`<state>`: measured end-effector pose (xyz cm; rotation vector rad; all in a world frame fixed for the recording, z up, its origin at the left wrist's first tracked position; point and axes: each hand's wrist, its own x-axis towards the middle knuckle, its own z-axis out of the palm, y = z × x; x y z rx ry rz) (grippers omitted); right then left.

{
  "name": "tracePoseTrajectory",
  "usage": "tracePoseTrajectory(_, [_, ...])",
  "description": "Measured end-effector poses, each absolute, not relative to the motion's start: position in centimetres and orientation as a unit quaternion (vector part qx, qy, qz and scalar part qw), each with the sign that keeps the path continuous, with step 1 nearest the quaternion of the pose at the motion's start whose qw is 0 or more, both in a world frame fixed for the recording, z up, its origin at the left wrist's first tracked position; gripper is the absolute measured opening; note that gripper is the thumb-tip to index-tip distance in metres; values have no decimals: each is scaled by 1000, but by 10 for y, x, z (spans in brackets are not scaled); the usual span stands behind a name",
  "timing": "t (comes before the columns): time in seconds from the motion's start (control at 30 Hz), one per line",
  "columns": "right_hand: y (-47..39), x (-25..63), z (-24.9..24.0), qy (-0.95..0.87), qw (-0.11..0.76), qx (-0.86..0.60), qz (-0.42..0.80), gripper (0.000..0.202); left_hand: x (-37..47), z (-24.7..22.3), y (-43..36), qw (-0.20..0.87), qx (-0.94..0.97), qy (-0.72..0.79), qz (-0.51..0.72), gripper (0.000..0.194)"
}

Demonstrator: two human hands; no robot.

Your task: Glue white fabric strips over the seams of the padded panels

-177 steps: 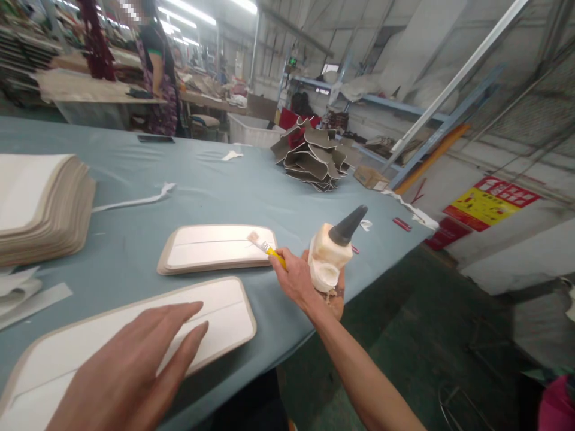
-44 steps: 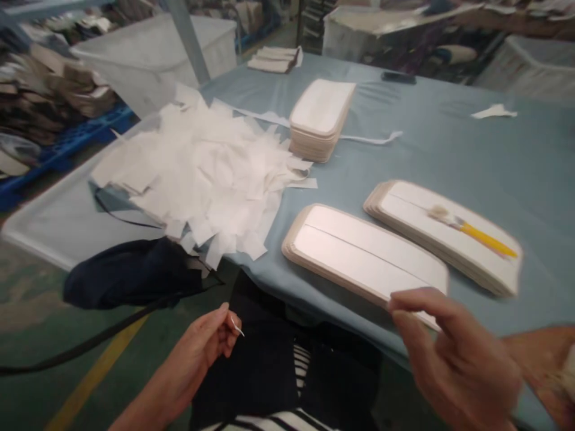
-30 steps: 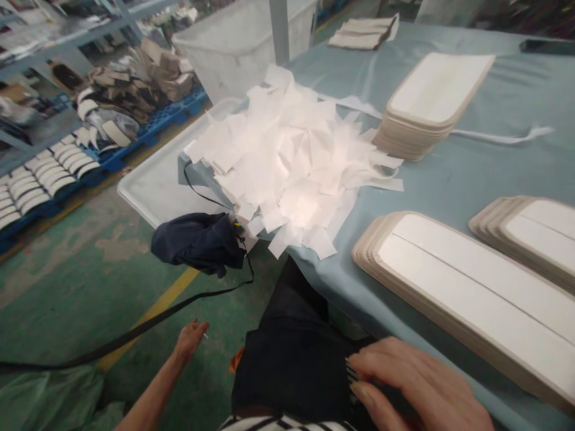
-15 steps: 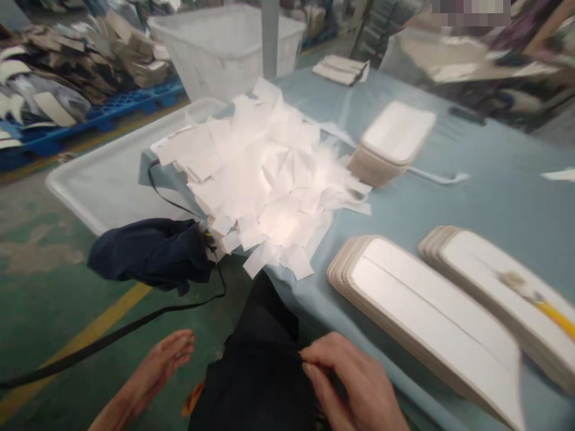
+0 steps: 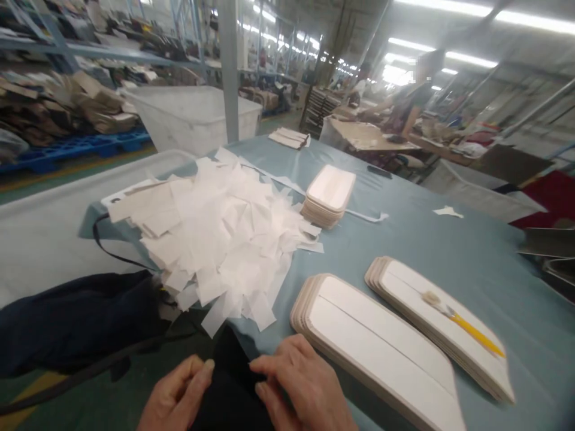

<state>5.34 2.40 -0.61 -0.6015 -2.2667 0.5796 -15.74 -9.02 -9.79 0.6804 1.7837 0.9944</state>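
Observation:
My left hand [image 5: 179,392] is at the bottom over dark-clothed legs, thumb and forefinger pressed together. Anything between them is too small to make out. Close by on the right, my right hand [image 5: 308,386] has its fingers curled toward the thumb, with a tiny dark speck at the forefinger tip. Both hands are in front of the table edge, apart from each other. A heap of white paper pieces [image 5: 242,221] lies beyond them. Beside my right hand is a stack of long white panels [image 5: 381,344] with rounded corners.
A second panel stack [image 5: 404,287] carries a yellow-handled brush [image 5: 476,335]. Farther back on the blue-green table [image 5: 431,239] sits a shorter stack [image 5: 330,188]. A dark blue bag [image 5: 85,317] hangs at left, near a white bin [image 5: 188,117]. A person [image 5: 411,108] works beyond.
The view has tilted up and turned right, showing more of the hall. My left hand has come in toward my right hand, its fingers closing from outstretched to a pinch.

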Motion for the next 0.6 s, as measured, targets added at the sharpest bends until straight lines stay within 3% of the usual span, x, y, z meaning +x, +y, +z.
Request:
tracePoseTrajectory(0.2, [35, 19, -6, -884, 323, -274, 197, 31, -149, -62, -60, 349, 244, 764, 484, 71])
tracePoseTrajectory(0.43, [41, -5, -13, -848, 280, -338, 298, 9, -177, -51, -30, 177, 277, 810, 486, 70])
tracePoseTrajectory(0.6, [36, -2, -26, -806, 242, -381, 383, 14, -200, -49, -5, 215, 284, 830, 429, 62])
